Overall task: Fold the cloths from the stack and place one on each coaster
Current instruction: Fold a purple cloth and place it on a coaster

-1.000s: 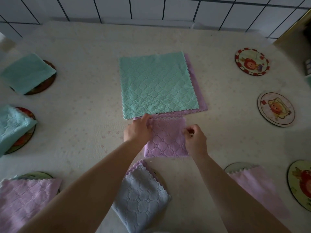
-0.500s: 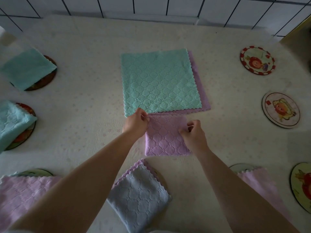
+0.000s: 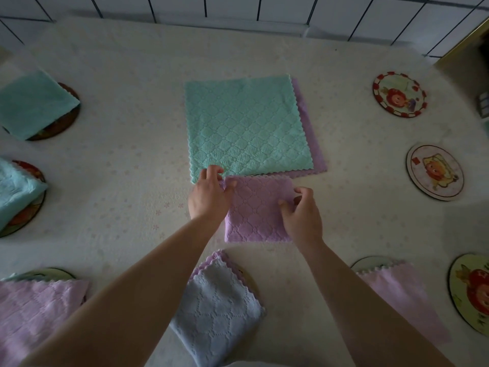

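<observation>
A folded purple cloth (image 3: 255, 207) lies flat on the table just in front of the stack. My left hand (image 3: 209, 196) pinches its far left corner. My right hand (image 3: 301, 210) rests on its right edge with the fingers curled around that edge. The stack behind holds a green cloth (image 3: 246, 125) on top of a purple cloth (image 3: 315, 144). Bare coasters lie at the right: a red-rimmed one (image 3: 399, 94), a pale one (image 3: 435, 172) and a green one (image 3: 471, 292).
Folded cloths cover the other coasters: green (image 3: 31, 104) and light blue (image 3: 13, 189) at left, purple (image 3: 34, 311) at near left, blue-white (image 3: 217, 308) at near centre, purple (image 3: 397, 295) at near right. A tiled wall (image 3: 238, 9) backs the table.
My view has tilted slightly. Both hands keep hold of the folded purple cloth and have shifted little; the cloth now lies flat and squared.
</observation>
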